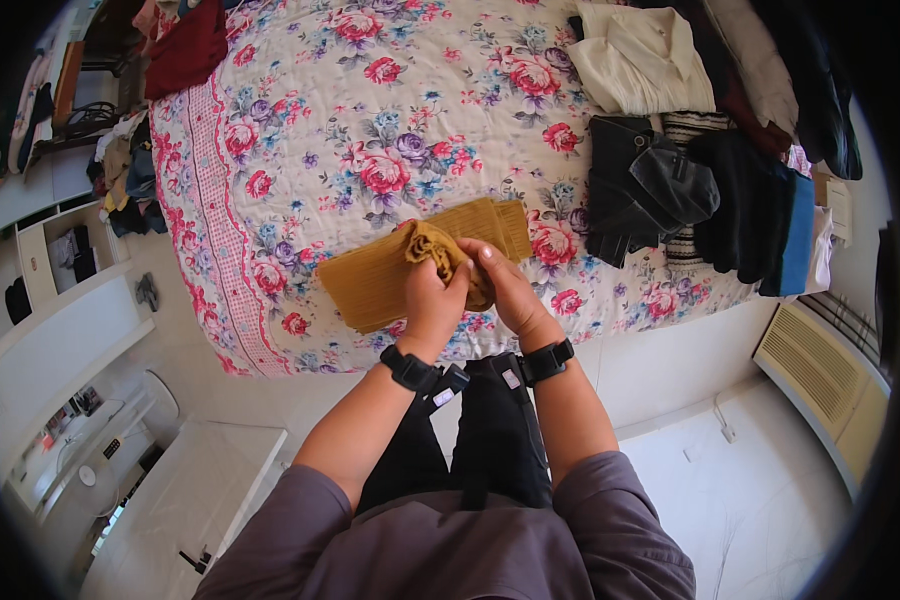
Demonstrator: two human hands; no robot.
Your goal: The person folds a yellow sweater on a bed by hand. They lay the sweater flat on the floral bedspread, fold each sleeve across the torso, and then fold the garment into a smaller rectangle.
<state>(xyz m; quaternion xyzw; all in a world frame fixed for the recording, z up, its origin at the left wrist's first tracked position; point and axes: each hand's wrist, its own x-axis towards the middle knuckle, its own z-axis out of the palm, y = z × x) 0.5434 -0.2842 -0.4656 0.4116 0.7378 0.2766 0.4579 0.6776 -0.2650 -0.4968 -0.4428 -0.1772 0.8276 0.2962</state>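
A mustard-yellow ribbed garment (367, 281), folded into a long band, lies slantwise near the bed's front edge. Over its middle, both hands pinch a gathered, ruffled part of mustard cloth (439, 251). My left hand (435, 300) grips it from the left, thumb and fingers together. From the right, my right hand (510, 292) holds the same bunch, its fingertips close to the left thumb. Black straps sit around both wrists. Whether the bunch is part of the band below cannot be told.
The bed has a floral cover (420, 97). Folded dark jeans (630, 187), a cream garment (641, 60) and several other folded clothes are piled at the right. Dark red cloth (187, 52) lies at the upper left. A white table (187, 480) stands at the lower left.
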